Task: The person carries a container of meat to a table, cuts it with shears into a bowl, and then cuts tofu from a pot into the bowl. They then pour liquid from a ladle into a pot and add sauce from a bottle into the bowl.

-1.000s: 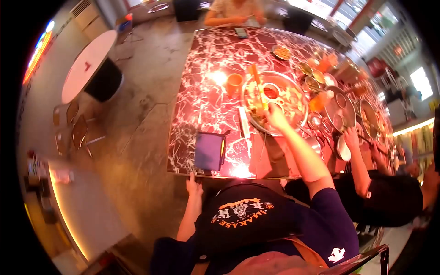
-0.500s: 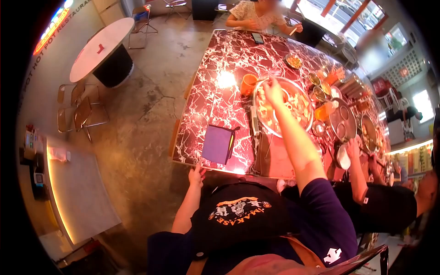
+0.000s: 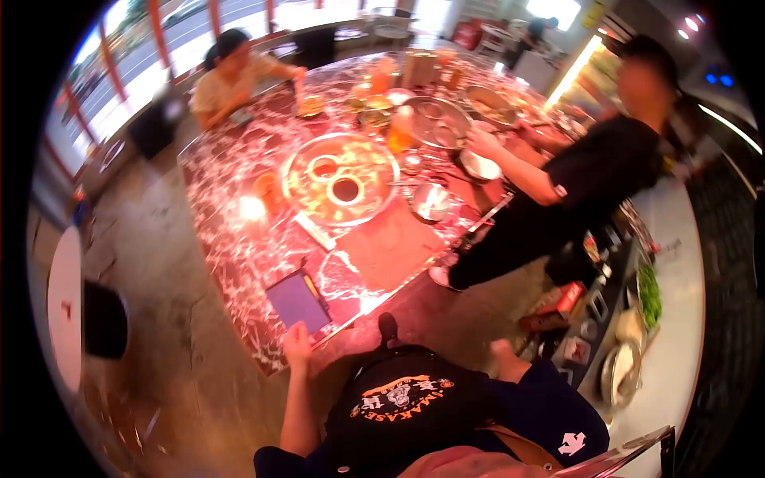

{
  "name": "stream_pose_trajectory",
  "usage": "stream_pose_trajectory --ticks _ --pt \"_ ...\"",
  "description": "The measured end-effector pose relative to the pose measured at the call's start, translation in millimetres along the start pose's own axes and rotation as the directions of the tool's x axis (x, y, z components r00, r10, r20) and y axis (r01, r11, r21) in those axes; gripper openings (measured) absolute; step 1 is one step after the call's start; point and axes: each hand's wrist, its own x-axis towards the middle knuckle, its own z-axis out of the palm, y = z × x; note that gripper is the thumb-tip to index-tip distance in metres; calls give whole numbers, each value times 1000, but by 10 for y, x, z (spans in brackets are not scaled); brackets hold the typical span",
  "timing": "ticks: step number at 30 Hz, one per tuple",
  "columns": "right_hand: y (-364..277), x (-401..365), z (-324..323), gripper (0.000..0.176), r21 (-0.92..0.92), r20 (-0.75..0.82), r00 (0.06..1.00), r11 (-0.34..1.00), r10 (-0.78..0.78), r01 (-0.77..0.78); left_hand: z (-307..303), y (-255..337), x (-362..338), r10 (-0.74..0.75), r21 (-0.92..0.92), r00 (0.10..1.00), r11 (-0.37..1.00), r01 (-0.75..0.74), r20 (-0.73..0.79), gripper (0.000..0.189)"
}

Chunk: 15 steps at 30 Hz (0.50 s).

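At the table's near corner, my left hand is closed, fingertips right at the lower corner of a purple folder with a dark edge. What the fingers hold, if anything, cannot be told. My right hand hangs low at my right side, away from the table and smeared by motion. Beyond the folder, a large round metal pan holds food pieces, with a cup of reddish liquid and a bowl of dark sauce inside it.
A co-worker in black stands at the table's right side, holding a white bowl. Another person sits across the marble-patterned table. To my right runs a counter with greens and trays.
My right hand has left the pan and dropped to my side. My left hand has shifted from the table edge to the folder's corner. The view has turned right.
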Motion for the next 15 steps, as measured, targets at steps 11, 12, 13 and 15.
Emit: stream_pose_trajectory --ticks 11,12,13,15 --pt "115 -1858 1179 26 -118 -54 928 925 -369 361 531 -96 714 216 926 972 341 -162 90 53" --pt "135 -1671 1546 27 206 -41 948 925 -317 318 517 -52 700 224 927 969 331 -175 103 53" --pt "249 -1422 2029 28 546 -27 964 804 -263 235 523 4 687 219 922 971 345 -174 101 53" --pt "-32 -1445 1705 20 733 -258 762 393 -594 555 509 9 698 234 917 968 358 -173 92 51"
